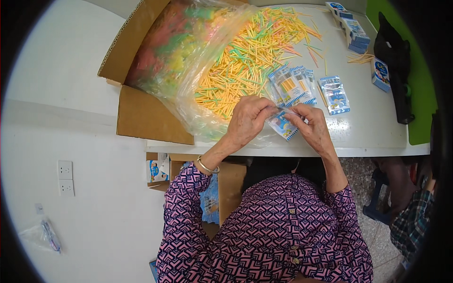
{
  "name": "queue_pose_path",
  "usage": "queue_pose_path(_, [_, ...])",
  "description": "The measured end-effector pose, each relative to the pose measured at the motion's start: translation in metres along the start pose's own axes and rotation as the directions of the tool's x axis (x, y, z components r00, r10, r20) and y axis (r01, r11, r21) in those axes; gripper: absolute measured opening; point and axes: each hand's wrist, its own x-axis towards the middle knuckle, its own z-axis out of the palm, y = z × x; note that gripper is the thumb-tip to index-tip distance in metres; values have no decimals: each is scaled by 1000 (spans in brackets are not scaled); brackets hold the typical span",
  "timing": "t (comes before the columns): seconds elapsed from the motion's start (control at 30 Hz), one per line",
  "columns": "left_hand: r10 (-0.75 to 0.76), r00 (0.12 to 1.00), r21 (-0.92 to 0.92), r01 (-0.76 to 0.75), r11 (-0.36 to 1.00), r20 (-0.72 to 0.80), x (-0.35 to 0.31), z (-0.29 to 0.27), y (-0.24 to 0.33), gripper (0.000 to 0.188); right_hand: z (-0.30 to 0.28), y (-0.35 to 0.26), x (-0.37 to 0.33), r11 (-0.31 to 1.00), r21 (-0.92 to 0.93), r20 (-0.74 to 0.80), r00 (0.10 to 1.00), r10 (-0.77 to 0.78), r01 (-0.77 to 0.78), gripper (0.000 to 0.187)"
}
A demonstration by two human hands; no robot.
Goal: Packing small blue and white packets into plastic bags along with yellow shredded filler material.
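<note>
Near the table's front edge, my left hand and my right hand pinch the top of a small blue-and-white packet between them. The packet hangs tilted from my fingertips, and its upper end is partly hidden by them. Just beyond lie several overlapping clear-fronted packets with yellow sticks showing inside. To their right a single blue-and-silver packet lies flat, with a few loose sticks at its left side. A wide heap of thin yellow, green and pink sticks spreads past my hands.
At left a cardboard box lined with clear plastic holds more coloured sticks. Stacked blue-and-white small boxes stand at the far right, near a black object by a green panel. Another person's checked sleeve shows at right.
</note>
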Motion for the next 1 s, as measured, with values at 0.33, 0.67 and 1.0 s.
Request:
queue_pose_path(0.33, [-150, 989, -242, 150, 959, 17, 6, -21, -47, 17, 5, 3, 1, 999, 10, 29, 999, -33, 33, 17])
queue_pose_path(0.67, [-363, 924, 611, 357, 706, -121, 14, -72, -134, 35, 2, 11, -1, 999, 33, 1, 1000, 22, -22, 19])
queue_pose_path(1.0, [-423, 887, 500, 456, 736, -185, 10, -53, -154, 28, -7, 12, -5, 999, 49, -35, 999, 13, -12, 20])
